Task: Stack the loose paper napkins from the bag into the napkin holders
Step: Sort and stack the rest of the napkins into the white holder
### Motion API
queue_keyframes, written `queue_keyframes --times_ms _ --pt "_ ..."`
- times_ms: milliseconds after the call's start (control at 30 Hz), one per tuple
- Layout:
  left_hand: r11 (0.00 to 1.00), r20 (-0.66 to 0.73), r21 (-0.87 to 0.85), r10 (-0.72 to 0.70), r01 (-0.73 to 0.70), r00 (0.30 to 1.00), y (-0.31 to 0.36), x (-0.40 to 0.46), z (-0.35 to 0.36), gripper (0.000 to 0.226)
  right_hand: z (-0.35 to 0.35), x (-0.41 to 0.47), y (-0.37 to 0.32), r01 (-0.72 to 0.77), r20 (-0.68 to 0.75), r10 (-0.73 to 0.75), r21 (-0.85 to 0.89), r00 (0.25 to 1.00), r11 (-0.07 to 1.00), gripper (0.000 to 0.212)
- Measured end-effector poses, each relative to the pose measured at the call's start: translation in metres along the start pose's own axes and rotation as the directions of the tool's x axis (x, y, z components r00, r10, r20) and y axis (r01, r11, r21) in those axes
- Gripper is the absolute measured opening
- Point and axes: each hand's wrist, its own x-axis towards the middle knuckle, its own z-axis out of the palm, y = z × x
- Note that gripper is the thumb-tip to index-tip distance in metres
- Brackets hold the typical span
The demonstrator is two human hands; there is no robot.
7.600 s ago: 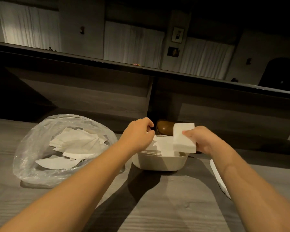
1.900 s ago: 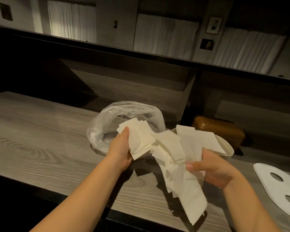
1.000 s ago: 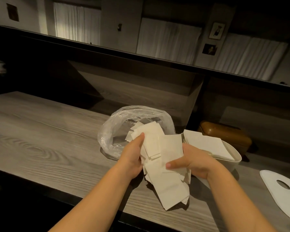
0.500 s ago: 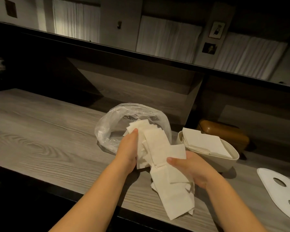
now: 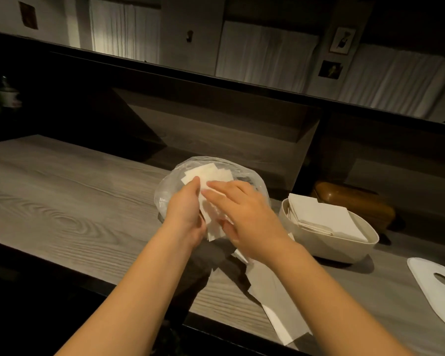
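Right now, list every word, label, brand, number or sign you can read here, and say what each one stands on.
No readable text anywhere in this view.
Two small framed pictures on the back wall: images only, too small and dim for any lettering.
Clear plastic bag of napkins: no print visible.
White oval napkin holder: plain, no label.
Brown rounded box: no marking visible.
Flat white lid with cutouts: plain.
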Motion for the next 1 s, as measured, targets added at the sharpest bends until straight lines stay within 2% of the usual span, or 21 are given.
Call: queue_keyframes --times_ms 100,133,200,300,400,467,500,567,633,700,733,767,833,900,967,1000 --pt "0.999 0.021 -0.005 -0.044 0.044 0.999 0.007 0.000 -0.006 0.028 0.013 0.008 0.004 0.073 -0.133 -0.071 0.012 0.989 0.997 0.014" --pt "0.998 0.021 -0.013 -0.061 0.061 0.998 0.010 0.000 -0.008 0.028 0.015 0.008 0.006 0.100 -0.148 -0.095 0.029 0.984 0.995 0.009" --pt "0.996 0.014 -0.027 -0.085 0.085 0.996 0.013 0.000 -0.011 0.026 0.019 0.007 0.007 0.151 -0.139 -0.141 0.063 0.980 0.986 0.006" --pt "0.996 0.025 -0.058 -0.065 0.066 0.998 0.012 0.004 -0.015 0.034 0.024 0.003 0.008 0.152 -0.159 -0.133 0.114 0.978 0.982 0.002" --pt "0.997 0.029 -0.066 -0.048 0.050 0.998 0.013 0.010 -0.020 0.035 0.028 -0.005 0.017 0.142 -0.176 -0.124 0.099 0.977 0.985 0.011" --pt "0.996 0.053 -0.054 -0.069 0.072 0.996 0.013 0.011 -0.023 0.028 0.025 -0.010 0.018 0.040 -0.192 0.001 0.209 0.981 0.977 0.008" --pt "0.997 0.054 -0.032 -0.074 0.076 0.996 0.013 0.012 -0.025 0.022 0.022 -0.009 0.016 -0.072 -0.221 0.151 0.328 0.963 0.942 0.005" --pt "0.995 0.039 0.046 -0.087 0.085 0.995 0.011 0.012 -0.030 0.026 0.010 0.001 0.012 -0.325 -0.196 0.508 0.569 0.839 0.755 0.005" --pt "0.992 0.052 0.102 -0.078 0.073 0.996 0.009 0.011 -0.031 0.027 0.004 0.017 0.010 -0.551 0.070 0.712 0.687 0.699 0.473 0.012" --pt "0.989 0.064 0.136 -0.073 0.063 0.995 0.005 0.007 -0.031 0.015 0.002 0.031 0.003 -0.702 0.413 0.708 0.693 0.573 0.164 0.035" --pt "0.986 0.070 0.148 -0.082 0.071 0.994 0.003 0.004 -0.029 0.010 0.002 0.036 -0.003 -0.735 0.535 0.667 0.678 0.518 0.027 0.043" --pt "0.982 0.079 0.168 -0.099 0.085 0.992 0.001 0.002 -0.028 0.008 0.002 0.039 -0.009 -0.750 0.614 0.620 0.659 0.489 -0.061 0.047" --pt "0.974 0.096 0.195 -0.139 0.119 0.986 -0.004 -0.002 -0.026 0.011 0.005 0.041 -0.014 -0.764 0.644 0.584 0.643 0.494 -0.063 0.049" --pt "0.978 0.073 0.142 -0.162 0.151 0.984 -0.005 0.000 -0.029 0.020 0.001 0.039 -0.011 -0.732 0.552 0.631 0.680 0.546 0.039 0.037" --pt "0.984 0.010 0.076 -0.162 0.161 0.987 -0.003 0.007 -0.035 0.026 -0.006 0.031 0.005 -0.719 0.372 0.721 0.649 0.584 0.247 0.029" --pt "0.986 -0.019 0.065 -0.155 0.156 0.988 -0.002 0.009 -0.038 0.027 -0.010 0.024 0.017 -0.743 0.281 0.754 0.551 0.594 0.380 0.028"
